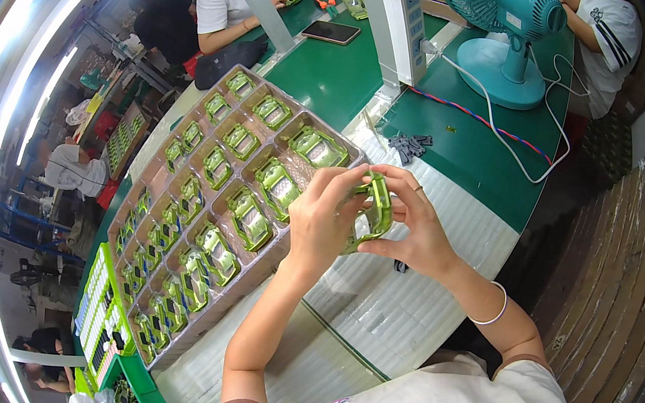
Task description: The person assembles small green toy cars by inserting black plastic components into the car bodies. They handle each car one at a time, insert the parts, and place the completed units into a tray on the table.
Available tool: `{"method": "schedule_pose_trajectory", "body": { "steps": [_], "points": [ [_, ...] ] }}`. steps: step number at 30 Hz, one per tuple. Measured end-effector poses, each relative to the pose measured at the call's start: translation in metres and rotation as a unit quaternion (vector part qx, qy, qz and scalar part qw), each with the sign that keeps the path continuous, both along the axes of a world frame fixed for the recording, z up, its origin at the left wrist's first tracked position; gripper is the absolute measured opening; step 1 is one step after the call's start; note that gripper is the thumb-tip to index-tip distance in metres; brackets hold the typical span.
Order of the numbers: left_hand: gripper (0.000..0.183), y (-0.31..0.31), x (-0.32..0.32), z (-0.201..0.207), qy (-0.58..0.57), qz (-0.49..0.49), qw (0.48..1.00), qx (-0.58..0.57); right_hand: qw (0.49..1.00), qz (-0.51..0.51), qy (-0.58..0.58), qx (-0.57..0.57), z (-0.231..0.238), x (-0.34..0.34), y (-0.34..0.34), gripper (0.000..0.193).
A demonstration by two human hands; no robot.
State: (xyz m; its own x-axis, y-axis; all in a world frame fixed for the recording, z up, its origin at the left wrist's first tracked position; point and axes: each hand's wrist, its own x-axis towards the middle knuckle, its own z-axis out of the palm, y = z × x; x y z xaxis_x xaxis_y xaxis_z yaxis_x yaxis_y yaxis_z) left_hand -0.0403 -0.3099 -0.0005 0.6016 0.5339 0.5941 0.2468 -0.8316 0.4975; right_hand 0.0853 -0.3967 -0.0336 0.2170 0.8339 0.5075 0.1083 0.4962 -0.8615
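Between my two hands, above the white foam mat (404, 324), is a green plastic frame-shaped part (376, 208), tilted up on edge. My left hand (322, 216) grips its left side, partly hiding it. Around its right side curl the fingers of my right hand (417, 228), thumb at the lower edge. Just left of my hands stands a clear compartment tray (255, 274) holding several similar green parts (276, 184). Small dark grey pieces (410, 146) lie in a pile beyond my hands, and another dark piece (401, 267) shows beneath my right hand.
A teal fan (507, 71) and a white power strip on a post (408, 31) stand at the far side, with a white cable (484, 100) trailing. A phone (331, 33) lies on the green table. Green bins (110, 320) border the tray's left; co-workers sit across.
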Motion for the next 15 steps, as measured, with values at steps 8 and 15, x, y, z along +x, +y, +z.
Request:
{"method": "schedule_pose_trajectory", "body": {
  "steps": [8, 15],
  "points": [
    [0.027, 0.012, -0.007, -0.014, -0.100, -0.102, 0.984, -0.107, 0.998, -0.036, 0.045, 0.027, 0.004, -0.002, -0.003, 0.053],
    [0.015, -0.001, 0.000, -0.030, -0.264, -0.243, 0.850, -0.385, 0.996, -0.061, 0.046, 0.047, 0.000, 0.001, -0.004, 0.030]
  ]
}}
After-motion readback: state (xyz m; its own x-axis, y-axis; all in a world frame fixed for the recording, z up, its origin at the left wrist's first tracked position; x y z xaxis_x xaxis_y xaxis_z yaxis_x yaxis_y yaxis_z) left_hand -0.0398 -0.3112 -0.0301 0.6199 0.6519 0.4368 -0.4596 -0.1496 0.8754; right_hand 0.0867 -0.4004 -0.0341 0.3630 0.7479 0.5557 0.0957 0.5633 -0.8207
